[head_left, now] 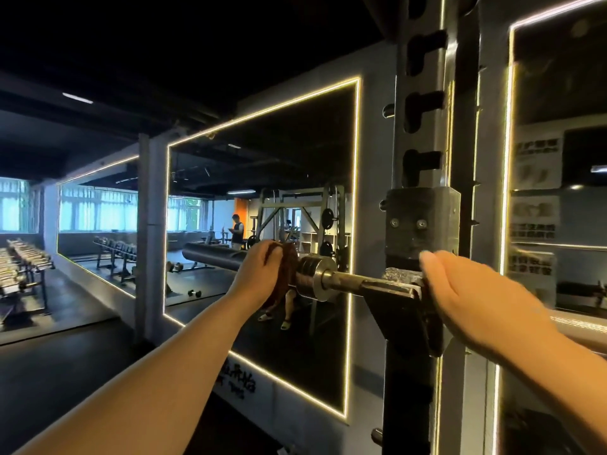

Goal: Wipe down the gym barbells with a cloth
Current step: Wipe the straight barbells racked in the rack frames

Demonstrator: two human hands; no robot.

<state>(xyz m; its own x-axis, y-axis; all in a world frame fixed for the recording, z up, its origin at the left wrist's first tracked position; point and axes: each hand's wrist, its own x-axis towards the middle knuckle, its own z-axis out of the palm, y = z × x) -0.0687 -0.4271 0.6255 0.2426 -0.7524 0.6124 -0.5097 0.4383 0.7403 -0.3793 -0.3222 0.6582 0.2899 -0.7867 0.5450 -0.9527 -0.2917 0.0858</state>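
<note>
A steel barbell (345,283) lies across the black hook (399,310) of a rack upright, its thick sleeve (213,255) pointing left toward the mirror. My left hand (262,274) grips a brown cloth (286,274) wrapped round the sleeve, just left of the collar. My right hand (466,297) is to the right of the upright at the bar's height, fingers straight and together, their tips by the hook. Whether they touch the bar is hidden.
The grey slotted rack upright (423,126) stands directly ahead. Behind it is a wall mirror (262,192) with a lit frame, reflecting a power rack and a standing person. A dumbbell rack (23,264) lines the far left over dark floor.
</note>
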